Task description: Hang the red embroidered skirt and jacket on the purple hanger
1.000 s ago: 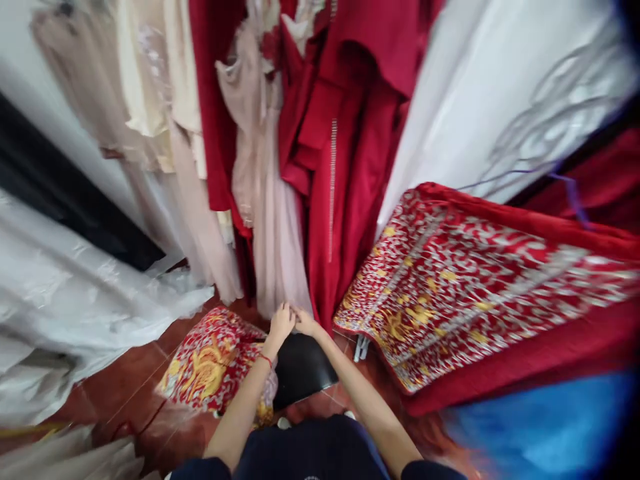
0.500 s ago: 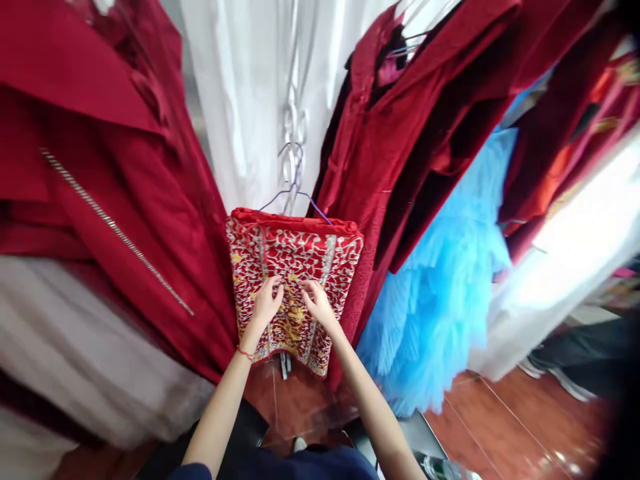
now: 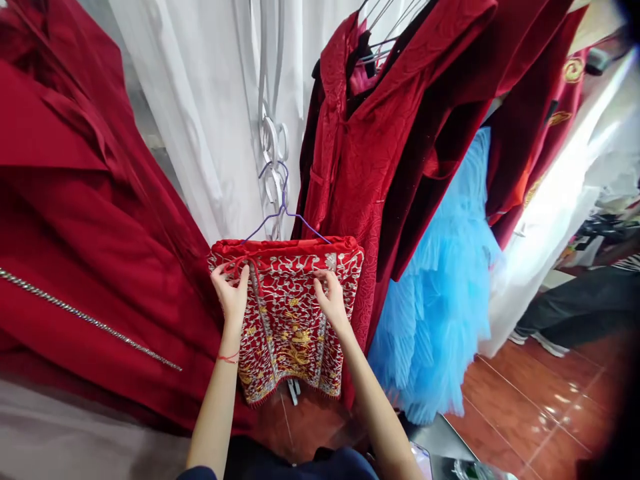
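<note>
A red skirt [image 3: 285, 313] with dense silver and gold embroidery hangs folded from a purple wire hanger [image 3: 284, 212]. Its plain red waistband [image 3: 295, 247] runs along the top, with a thin red tie at the left end. Up by that tie is my left hand [image 3: 231, 293], thumb and fingers apart against the cloth. My right hand [image 3: 331, 297] rests at the upper right of the embroidered front, fingers loosely bent and apart. Neither hand visibly grips the fabric. A red string bracelet circles my left wrist.
The hanger hooks onto a white scrolled metal stand [image 3: 273, 143]. Red gowns [image 3: 100, 220] hang close on the left; a red patterned dress [image 3: 367, 153] and a blue ruffled dress [image 3: 430, 293] hang on the right. Another person's legs [image 3: 575, 310] show at far right.
Both hands have gone from the skirt's middle up towards its waistband, the left one also outwards to the left. The camera view has shifted, with the skirt now lower and larger.
</note>
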The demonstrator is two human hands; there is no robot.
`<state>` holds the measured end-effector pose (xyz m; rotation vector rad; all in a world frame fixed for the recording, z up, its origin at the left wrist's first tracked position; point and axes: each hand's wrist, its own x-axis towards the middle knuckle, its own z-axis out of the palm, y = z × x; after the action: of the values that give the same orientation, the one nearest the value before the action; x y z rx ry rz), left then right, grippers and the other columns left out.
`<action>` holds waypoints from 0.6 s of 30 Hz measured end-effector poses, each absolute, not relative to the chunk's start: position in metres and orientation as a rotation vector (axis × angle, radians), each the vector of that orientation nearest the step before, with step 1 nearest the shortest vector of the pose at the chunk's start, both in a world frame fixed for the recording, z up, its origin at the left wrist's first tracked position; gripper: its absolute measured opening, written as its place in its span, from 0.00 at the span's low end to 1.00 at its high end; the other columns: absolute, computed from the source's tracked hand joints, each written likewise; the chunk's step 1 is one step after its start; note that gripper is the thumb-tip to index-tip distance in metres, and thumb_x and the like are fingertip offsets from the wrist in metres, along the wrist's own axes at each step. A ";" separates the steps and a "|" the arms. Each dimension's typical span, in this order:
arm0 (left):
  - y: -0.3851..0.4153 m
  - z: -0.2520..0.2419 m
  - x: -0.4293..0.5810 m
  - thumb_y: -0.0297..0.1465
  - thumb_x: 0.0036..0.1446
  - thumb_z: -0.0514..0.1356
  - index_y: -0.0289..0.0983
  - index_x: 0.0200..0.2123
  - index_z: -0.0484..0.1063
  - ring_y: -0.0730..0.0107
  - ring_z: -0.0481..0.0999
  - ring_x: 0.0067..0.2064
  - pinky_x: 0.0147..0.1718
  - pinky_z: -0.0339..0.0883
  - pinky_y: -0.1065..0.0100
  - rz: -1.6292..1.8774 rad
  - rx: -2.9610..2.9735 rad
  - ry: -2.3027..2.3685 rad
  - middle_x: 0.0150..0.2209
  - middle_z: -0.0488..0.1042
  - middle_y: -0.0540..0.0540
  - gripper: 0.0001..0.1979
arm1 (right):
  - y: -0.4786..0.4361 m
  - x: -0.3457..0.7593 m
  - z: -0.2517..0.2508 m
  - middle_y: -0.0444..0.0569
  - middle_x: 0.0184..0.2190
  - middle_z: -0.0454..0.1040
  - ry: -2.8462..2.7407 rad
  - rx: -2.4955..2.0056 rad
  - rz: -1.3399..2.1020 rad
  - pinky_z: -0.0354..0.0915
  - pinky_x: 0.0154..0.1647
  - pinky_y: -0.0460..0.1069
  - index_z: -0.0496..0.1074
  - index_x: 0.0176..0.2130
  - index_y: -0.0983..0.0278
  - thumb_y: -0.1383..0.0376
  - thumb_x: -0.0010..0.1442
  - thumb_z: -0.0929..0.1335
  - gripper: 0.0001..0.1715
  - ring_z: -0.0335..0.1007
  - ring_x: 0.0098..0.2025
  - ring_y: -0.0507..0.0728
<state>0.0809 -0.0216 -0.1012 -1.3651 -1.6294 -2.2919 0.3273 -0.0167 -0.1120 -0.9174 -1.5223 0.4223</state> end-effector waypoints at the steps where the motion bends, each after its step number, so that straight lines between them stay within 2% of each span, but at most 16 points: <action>1: -0.021 -0.102 0.077 0.43 0.51 0.68 0.37 0.48 0.65 0.68 0.74 0.44 0.35 0.71 0.71 -2.324 -1.374 -1.643 0.48 0.68 0.41 0.26 | -0.017 0.319 -0.110 0.53 0.41 0.73 -1.536 -0.906 0.422 0.67 0.48 0.54 0.71 0.41 0.62 0.64 0.63 0.63 0.08 0.70 0.45 0.58; 5: -0.021 -0.099 0.068 0.43 0.51 0.68 0.37 0.42 0.71 0.72 0.74 0.38 0.33 0.69 0.73 -2.358 -1.378 -1.627 0.42 0.71 0.45 0.20 | -0.018 0.287 -0.093 0.50 0.38 0.75 -1.654 -0.805 0.448 0.67 0.48 0.53 0.73 0.40 0.61 0.63 0.65 0.63 0.09 0.71 0.43 0.57; 11: -0.024 -0.088 0.085 0.43 0.61 0.60 0.37 0.43 0.75 0.67 0.78 0.40 0.44 0.71 0.67 -2.364 -1.703 -1.638 0.40 0.78 0.44 0.16 | -0.014 0.244 -0.078 0.49 0.36 0.77 -1.758 -0.813 0.553 0.66 0.37 0.48 0.74 0.43 0.62 0.57 0.63 0.67 0.13 0.71 0.33 0.54; 15: -0.029 -0.087 0.095 0.43 0.64 0.56 0.37 0.43 0.75 0.65 0.79 0.40 0.43 0.72 0.66 -2.368 -1.835 -1.653 0.37 0.80 0.44 0.17 | -0.007 0.223 -0.082 0.40 0.22 0.66 -1.733 -0.899 0.623 0.56 0.27 0.45 0.74 0.35 0.63 0.55 0.58 0.71 0.14 0.59 0.23 0.50; 18: -0.033 -0.090 0.088 0.43 0.63 0.57 0.37 0.41 0.76 0.64 0.80 0.42 0.46 0.71 0.66 -2.311 -1.849 -1.692 0.37 0.81 0.44 0.16 | -0.004 0.223 -0.082 0.38 0.19 0.61 -1.740 -0.844 0.679 0.53 0.26 0.45 0.72 0.31 0.63 0.56 0.60 0.69 0.13 0.54 0.22 0.49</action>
<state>0.0883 -0.0334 -0.0900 -1.8490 -1.6922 -2.3109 0.2228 -0.0044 -0.0820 -0.8436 -1.7401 0.6795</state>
